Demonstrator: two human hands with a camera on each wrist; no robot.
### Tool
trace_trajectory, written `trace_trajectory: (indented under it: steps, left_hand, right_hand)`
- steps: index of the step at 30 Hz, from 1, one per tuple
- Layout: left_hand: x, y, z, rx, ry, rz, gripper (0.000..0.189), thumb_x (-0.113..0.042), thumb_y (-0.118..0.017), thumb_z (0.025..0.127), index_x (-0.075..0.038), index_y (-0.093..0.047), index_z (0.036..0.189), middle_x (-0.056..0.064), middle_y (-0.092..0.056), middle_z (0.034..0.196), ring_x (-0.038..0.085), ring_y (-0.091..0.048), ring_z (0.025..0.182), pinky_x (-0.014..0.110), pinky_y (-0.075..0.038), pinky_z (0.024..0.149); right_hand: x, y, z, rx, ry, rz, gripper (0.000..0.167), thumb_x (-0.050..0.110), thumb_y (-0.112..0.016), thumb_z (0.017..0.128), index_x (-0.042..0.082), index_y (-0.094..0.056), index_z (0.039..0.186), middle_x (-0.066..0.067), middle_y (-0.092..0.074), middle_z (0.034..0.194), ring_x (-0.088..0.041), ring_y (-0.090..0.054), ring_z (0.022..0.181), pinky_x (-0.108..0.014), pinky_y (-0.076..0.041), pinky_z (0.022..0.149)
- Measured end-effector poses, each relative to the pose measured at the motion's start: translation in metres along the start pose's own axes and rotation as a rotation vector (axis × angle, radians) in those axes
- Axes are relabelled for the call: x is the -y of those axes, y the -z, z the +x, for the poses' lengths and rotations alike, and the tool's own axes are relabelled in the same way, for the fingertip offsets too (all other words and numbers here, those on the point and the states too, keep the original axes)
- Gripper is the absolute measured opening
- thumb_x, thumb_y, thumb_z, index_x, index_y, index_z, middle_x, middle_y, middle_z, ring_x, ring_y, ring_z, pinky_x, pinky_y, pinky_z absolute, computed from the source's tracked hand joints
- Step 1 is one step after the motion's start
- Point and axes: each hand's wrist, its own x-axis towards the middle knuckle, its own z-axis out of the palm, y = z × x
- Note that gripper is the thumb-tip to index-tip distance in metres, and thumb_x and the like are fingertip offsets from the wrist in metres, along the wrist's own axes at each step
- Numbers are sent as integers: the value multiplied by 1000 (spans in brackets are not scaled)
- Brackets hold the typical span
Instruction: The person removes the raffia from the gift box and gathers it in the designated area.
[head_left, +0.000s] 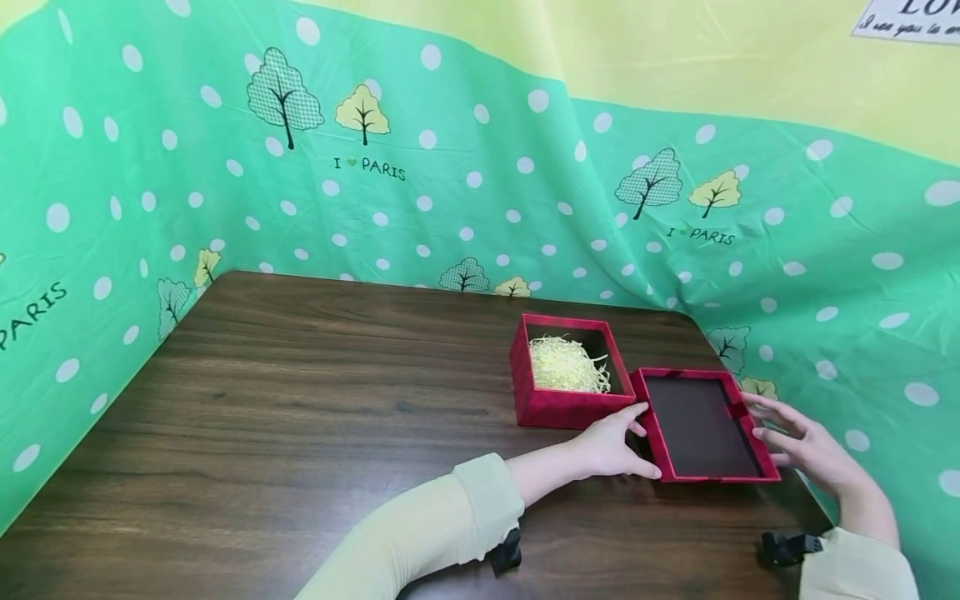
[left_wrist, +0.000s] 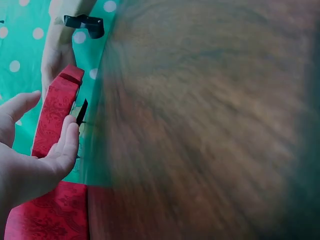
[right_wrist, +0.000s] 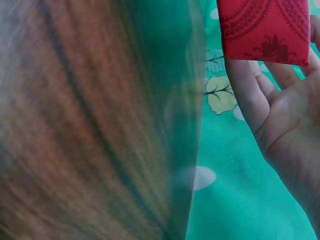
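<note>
The shallow red box lid [head_left: 705,425], its dark inside facing up, lies at the table's right edge. My left hand [head_left: 611,442] is at the lid's left side, thumb and fingers spread along that edge. In the left wrist view, the thumb stands apart from the patterned red lid side [left_wrist: 56,117]. At the opposite side, my right hand [head_left: 813,450] has its fingers extended against the lid's rim; the lid partly hides them in the right wrist view. Just left of the lid stands a red box [head_left: 562,410] holding pale shredded paper [head_left: 566,367].
The dark wooden table [head_left: 300,417] stretches away to the left. A green dotted cloth [head_left: 450,183] with tree prints hangs behind it and along both sides. A black wrist device [head_left: 787,548] is by the right sleeve.
</note>
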Motion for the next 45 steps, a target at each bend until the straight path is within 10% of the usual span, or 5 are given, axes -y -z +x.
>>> trace_trajectory:
  steps: [22,32,45]
  left_hand:
    - [14,-4,5,49,96,-204,80,-1,-77,74,-15,-39,144,1,-63,105,17,-62,59,28,-53,52]
    - [13,-7,3,12,101,-72,80,-3,-79,73,-18,-42,142,-2,-63,108,17,-59,50,23,-51,50]
    - [-6,17,-20,71,-106,279,73,-20,-79,76,-21,-46,140,-6,-62,118,-9,-60,65,7,-43,68]
  right_hand:
    - [-26,-4,11,125,-109,62,61,22,-50,98,14,-20,151,39,-43,113,14,-52,98,-30,-53,76]
    - [-23,-6,13,153,-185,61,64,26,-50,98,9,-18,150,27,-42,118,14,-51,96,-52,-50,85]
    - [13,-1,10,53,-102,-41,62,27,-51,98,9,-21,149,1,-41,133,10,-56,96,-33,-55,77]
